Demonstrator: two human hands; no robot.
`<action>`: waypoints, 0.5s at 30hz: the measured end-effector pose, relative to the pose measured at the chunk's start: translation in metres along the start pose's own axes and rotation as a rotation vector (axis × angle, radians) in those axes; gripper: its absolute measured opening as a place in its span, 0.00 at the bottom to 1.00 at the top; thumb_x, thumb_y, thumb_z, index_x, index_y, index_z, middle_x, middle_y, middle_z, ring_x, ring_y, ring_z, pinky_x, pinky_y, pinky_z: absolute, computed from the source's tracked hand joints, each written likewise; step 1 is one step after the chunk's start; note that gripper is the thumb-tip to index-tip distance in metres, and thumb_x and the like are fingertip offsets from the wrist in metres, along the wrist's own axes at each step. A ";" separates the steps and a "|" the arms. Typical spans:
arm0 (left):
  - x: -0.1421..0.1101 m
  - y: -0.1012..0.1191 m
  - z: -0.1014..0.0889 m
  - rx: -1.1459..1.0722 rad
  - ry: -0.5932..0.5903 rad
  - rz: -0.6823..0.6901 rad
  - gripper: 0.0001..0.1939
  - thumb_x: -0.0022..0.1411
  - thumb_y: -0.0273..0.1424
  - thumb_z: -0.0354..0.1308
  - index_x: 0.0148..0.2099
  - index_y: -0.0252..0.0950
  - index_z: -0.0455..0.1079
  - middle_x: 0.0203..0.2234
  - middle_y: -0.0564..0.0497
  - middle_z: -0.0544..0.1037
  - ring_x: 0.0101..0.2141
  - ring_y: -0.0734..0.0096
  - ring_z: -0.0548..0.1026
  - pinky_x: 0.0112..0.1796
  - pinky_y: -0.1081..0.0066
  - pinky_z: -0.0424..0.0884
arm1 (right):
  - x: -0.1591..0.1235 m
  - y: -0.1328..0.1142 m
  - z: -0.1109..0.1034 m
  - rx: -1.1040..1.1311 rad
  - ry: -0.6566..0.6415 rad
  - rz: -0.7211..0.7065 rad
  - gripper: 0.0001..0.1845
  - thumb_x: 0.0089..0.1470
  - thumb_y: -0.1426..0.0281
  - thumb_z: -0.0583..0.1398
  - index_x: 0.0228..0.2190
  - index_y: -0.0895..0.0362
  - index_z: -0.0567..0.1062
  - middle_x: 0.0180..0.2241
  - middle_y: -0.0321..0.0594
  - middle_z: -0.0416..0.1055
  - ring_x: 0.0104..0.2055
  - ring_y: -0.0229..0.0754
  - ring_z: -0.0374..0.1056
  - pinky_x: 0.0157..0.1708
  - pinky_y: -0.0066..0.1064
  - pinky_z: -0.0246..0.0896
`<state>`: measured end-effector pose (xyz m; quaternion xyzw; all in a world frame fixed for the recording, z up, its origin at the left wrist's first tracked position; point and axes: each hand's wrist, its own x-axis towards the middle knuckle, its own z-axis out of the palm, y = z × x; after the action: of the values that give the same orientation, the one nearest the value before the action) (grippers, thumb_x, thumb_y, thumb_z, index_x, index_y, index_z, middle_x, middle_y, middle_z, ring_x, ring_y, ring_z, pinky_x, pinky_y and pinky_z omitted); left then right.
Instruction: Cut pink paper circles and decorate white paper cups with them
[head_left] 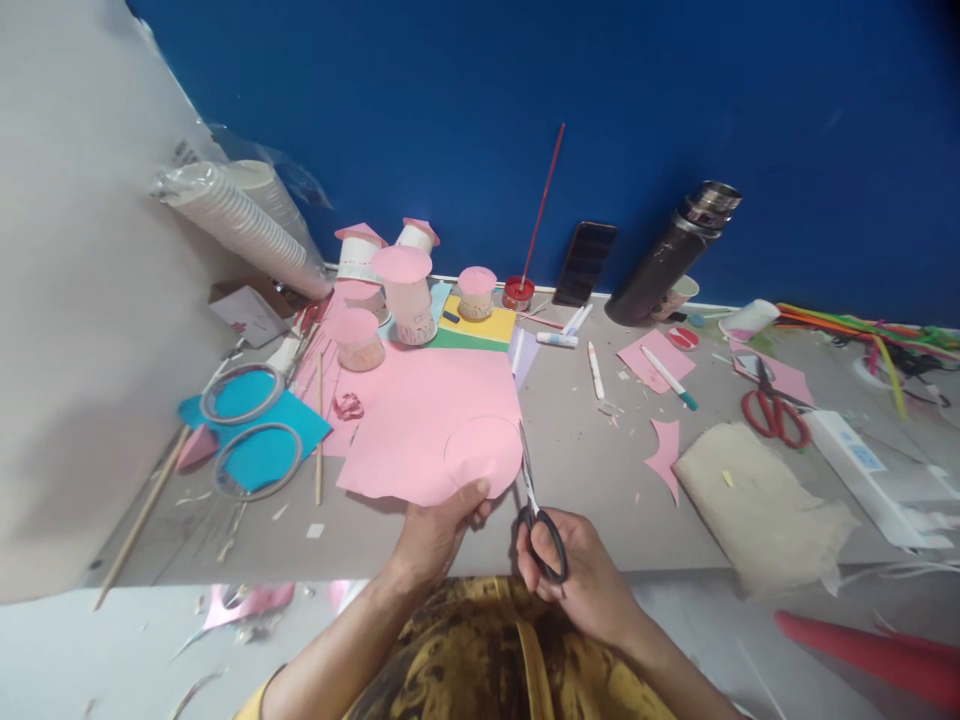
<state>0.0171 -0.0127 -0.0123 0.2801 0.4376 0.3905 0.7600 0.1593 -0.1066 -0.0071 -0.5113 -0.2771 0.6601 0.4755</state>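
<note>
My left hand pinches the lower edge of a large pink paper sheet, thumb on top. A circle is drawn on the sheet near its right edge, and the outline there is partly cut. In my right hand are scissors with black handles, my fingers through the loops. Their blades point away from me and lie along the sheet's right edge beside the circle. Behind the sheet stand paper cups with pink paper tops, among them a tall stacked one and a short one.
Stacked paper cups lean at the back left. Two grey rings lie on blue paper. A dark flask and a phone lean on the blue wall. Red-handled scissors, a beige cloth and a white power strip are at right.
</note>
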 end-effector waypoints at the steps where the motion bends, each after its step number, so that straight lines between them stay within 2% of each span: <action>1: 0.000 0.001 0.000 0.004 0.010 -0.007 0.19 0.39 0.37 0.77 0.26 0.31 0.73 0.17 0.54 0.72 0.20 0.76 0.67 0.23 0.74 0.62 | 0.000 -0.001 0.000 -0.001 0.003 0.004 0.31 0.52 0.41 0.65 0.27 0.58 0.71 0.17 0.33 0.68 0.16 0.29 0.48 0.18 0.26 0.40; 9: 0.001 0.000 -0.003 0.020 -0.024 0.002 0.17 0.42 0.37 0.74 0.24 0.32 0.71 0.14 0.55 0.68 0.19 0.78 0.64 0.22 0.74 0.59 | -0.002 -0.005 0.003 -0.017 0.005 0.017 0.34 0.48 0.38 0.65 0.27 0.58 0.70 0.16 0.32 0.67 0.16 0.29 0.49 0.18 0.26 0.42; 15: 0.002 0.002 -0.006 -0.025 0.028 -0.014 0.17 0.38 0.35 0.75 0.25 0.31 0.73 0.16 0.54 0.71 0.19 0.79 0.65 0.22 0.75 0.60 | -0.003 -0.002 0.002 -0.056 0.006 0.013 0.34 0.49 0.37 0.64 0.26 0.57 0.69 0.16 0.32 0.67 0.15 0.29 0.49 0.17 0.26 0.41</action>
<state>0.0120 -0.0099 -0.0143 0.2619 0.4450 0.3945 0.7601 0.1580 -0.1081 -0.0039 -0.5281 -0.2906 0.6537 0.4574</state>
